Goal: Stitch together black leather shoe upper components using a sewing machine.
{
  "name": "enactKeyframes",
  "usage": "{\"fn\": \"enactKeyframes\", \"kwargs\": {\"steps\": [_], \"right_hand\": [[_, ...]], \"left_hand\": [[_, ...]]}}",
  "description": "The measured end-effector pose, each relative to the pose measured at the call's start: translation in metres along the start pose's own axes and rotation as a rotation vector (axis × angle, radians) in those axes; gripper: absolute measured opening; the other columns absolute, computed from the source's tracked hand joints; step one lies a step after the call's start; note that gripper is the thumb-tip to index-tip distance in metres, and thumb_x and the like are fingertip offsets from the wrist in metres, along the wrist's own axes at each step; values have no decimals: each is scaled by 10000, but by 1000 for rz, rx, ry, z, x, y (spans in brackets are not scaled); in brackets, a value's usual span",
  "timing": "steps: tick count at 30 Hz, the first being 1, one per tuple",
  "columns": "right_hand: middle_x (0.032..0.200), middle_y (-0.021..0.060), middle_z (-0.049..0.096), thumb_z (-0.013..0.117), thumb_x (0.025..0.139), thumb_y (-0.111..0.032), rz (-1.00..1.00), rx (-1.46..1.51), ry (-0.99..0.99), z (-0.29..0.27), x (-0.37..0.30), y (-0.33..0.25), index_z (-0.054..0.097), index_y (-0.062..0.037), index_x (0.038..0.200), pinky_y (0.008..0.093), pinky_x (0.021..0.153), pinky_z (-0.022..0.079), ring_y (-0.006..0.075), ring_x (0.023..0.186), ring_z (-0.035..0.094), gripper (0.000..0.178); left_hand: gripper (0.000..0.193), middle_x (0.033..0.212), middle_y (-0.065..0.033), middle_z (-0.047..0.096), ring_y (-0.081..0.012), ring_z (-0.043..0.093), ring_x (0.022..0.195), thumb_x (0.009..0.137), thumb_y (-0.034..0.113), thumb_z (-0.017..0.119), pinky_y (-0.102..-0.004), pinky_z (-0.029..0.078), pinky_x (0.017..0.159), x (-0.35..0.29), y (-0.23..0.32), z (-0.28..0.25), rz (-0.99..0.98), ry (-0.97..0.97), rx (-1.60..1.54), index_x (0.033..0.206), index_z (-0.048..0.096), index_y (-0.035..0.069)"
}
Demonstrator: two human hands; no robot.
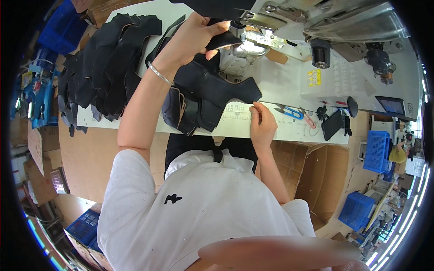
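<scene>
Our left hand [192, 40] reaches up to the sewing machine [266, 20], thumb and fingers clamped on a narrow black panel [224, 41] that sits just beside the lit metal parts. Our right hand [263, 126] is at the front of the white counter [289, 129], near the tip of a wider black panel [217, 83]; its thumb and forefinger curl close, but we cannot tell whether they pinch anything.

We judge it best to keep the held panel's edge level and unwrinkled, guiding it lightly rather than tugging, with our fingertips to the side of the moving parts. The wider panel looks limp, so we should support it and keep its folds from dragging. We also want the blue-handled scissors [294, 113] well away from both panels.
</scene>
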State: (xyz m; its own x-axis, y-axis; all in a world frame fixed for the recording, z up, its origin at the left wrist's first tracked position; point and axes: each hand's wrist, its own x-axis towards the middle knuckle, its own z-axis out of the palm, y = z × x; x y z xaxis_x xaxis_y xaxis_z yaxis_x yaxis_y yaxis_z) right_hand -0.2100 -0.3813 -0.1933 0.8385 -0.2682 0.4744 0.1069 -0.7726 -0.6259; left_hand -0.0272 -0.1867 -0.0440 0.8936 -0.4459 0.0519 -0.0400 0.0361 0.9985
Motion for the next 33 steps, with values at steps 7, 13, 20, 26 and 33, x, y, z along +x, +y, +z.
{"fn": "enactKeyframes", "kwargs": {"steps": [7, 13, 20, 26, 33], "right_hand": [[806, 86, 668, 645, 842, -25, 26, 0, -12, 0, 0, 2, 660, -40, 969, 344, 649, 474, 240, 694, 613, 128], [813, 87, 671, 646, 843, -31, 29, -8, -14, 0, 1, 2, 660, -38, 965, 342, 653, 476, 245, 702, 618, 123], [828, 98, 679, 641, 845, -29, 72, 14, -8, 0, 0, 1, 661, -33, 958, 346, 668, 487, 257, 727, 634, 115], [829, 98, 679, 643, 844, -27, 48, 11, 4, 1, 1, 1, 660, -33, 954, 345, 669, 488, 259, 733, 637, 111], [832, 99, 679, 647, 839, -22, 59, 6, 3, 1, 1, 1, 659, -35, 948, 344, 666, 488, 258, 731, 638, 111]], "left_hand": [[185, 698, -104, 645, -114, 516, 388, 954, 143, 546, -227, 357, 347, -12, 7, 7, -52, 30, 80, 934, 590, -36], [182, 691, -66, 631, -120, 558, 400, 946, 147, 562, -208, 357, 332, -22, -6, 13, 51, 106, -49, 1011, 570, -23], [213, 734, -61, 619, -90, 510, 385, 949, 187, 575, -203, 369, 332, -27, -17, 17, 54, 148, -108, 999, 571, -19], [236, 737, -47, 600, -74, 451, 384, 955, 225, 576, -209, 373, 352, -33, -30, 32, 156, 257, -176, 988, 567, -9], [246, 655, -15, 527, -54, 442, 442, 967, 234, 565, -216, 365, 364, -43, -32, 57, 271, 428, -129, 940, 509, -5]]}}
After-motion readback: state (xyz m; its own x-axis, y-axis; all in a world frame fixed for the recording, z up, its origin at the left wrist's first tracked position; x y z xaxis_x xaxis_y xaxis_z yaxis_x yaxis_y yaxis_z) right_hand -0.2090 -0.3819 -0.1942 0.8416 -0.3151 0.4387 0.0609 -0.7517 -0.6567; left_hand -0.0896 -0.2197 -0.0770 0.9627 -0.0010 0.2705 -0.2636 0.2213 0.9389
